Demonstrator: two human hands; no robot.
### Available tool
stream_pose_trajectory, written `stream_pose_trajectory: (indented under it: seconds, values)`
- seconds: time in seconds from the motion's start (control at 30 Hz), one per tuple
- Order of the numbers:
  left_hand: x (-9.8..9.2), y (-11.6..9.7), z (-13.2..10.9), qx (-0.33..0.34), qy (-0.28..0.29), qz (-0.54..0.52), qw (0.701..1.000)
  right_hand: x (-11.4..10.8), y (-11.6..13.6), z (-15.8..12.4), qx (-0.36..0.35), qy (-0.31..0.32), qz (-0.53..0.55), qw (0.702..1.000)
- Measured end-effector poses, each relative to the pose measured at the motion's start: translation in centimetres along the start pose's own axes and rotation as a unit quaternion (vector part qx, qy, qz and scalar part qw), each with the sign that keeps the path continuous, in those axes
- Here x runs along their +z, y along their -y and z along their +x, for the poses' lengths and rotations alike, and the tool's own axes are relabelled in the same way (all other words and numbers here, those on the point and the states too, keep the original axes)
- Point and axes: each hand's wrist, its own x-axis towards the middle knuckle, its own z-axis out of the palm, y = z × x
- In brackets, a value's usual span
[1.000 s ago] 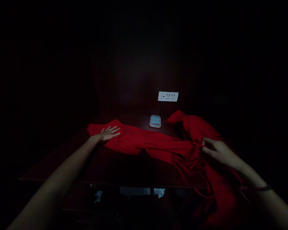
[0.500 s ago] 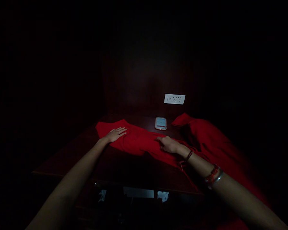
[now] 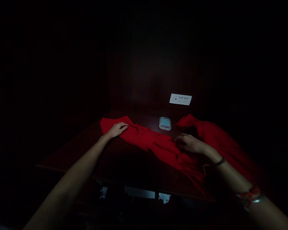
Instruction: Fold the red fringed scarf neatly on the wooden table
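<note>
A long piece of red cloth [image 3: 144,137] lies wrinkled across the dark table, with loose strings or fringe at its right end. My left hand [image 3: 118,129] rests on its left part, fingers slightly bent and thumb apart from them. Over the right part of the cloth is my right hand [image 3: 188,142], its fingers curled downward and blurred; whether they pinch the fabric I cannot tell. To the right, a second red cloth [image 3: 216,137] spreads off into the dark.
A phone [image 3: 165,123] with a lit screen lies behind the cloth. On the back wall is a white socket panel [image 3: 180,99]. The dark tabletop [image 3: 69,151] has its front edge nearest me, with pale paper-like pieces [image 3: 139,192] below it.
My right hand has moved right along the cloth, baring the stringy end, and its fingers have curled. My left hand's spread fingers have drawn in. The view has shifted slightly.
</note>
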Motion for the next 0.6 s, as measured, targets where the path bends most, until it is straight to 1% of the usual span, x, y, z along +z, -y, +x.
stream_pose_trajectory:
  seconds: [0.03, 0.07, 0.1, 0.17, 0.23, 0.3, 0.33, 0.37, 0.43, 0.5, 0.53, 0.6]
  values:
    - [-0.2, -0.7, 0.1, -0.025, -0.026, -0.038, 0.999, 0.0, 1.3, 0.9, -0.028, -0.023, 0.018, 0.999]
    - [-0.3, -1.6, 0.2, -0.052, -0.041, -0.070, 0.995, 0.0, 2.6, 1.7, -0.047, -0.036, 0.032, 0.998]
    - [-0.3, -2.5, 0.4, -0.080, -0.040, -0.097, 0.991, 0.0, 3.8, 2.5, -0.056, -0.034, 0.042, 0.997]
    - [0.1, -4.4, 0.8, -0.120, 0.009, -0.139, 0.983, 0.3, 5.7, 3.9, -0.044, -0.009, 0.041, 0.998]
    - [0.7, -6.0, 1.0, -0.143, 0.058, -0.195, 0.969, 1.0, 6.8, 4.8, -0.015, 0.000, 0.027, 1.000]
    - [1.3, -7.1, 1.3, -0.163, 0.070, -0.259, 0.949, 1.8, 7.2, 5.2, 0.010, -0.029, 0.020, 0.999]
    - [1.4, -7.4, 1.3, -0.172, 0.062, -0.294, 0.938, 2.2, 7.1, 5.2, 0.016, -0.052, 0.021, 0.998]
    - [1.4, -7.6, 1.3, -0.185, 0.053, -0.340, 0.921, 2.5, 7.0, 5.2, 0.021, -0.074, 0.024, 0.997]
    - [1.2, -7.6, 1.3, -0.211, 0.046, -0.442, 0.871, 3.0, 6.5, 5.1, 0.031, -0.110, 0.024, 0.993]
    - [0.9, -7.6, 1.1, -0.231, 0.044, -0.525, 0.818, 3.2, 5.9, 4.9, 0.041, -0.127, 0.019, 0.991]
    - [0.8, -7.5, 1.0, -0.235, 0.045, -0.543, 0.805, 3.2, 5.7, 4.8, 0.044, -0.127, 0.018, 0.991]
    - [0.8, -7.6, 0.8, -0.236, 0.043, -0.559, 0.794, 3.2, 5.4, 4.6, 0.046, -0.118, 0.019, 0.992]
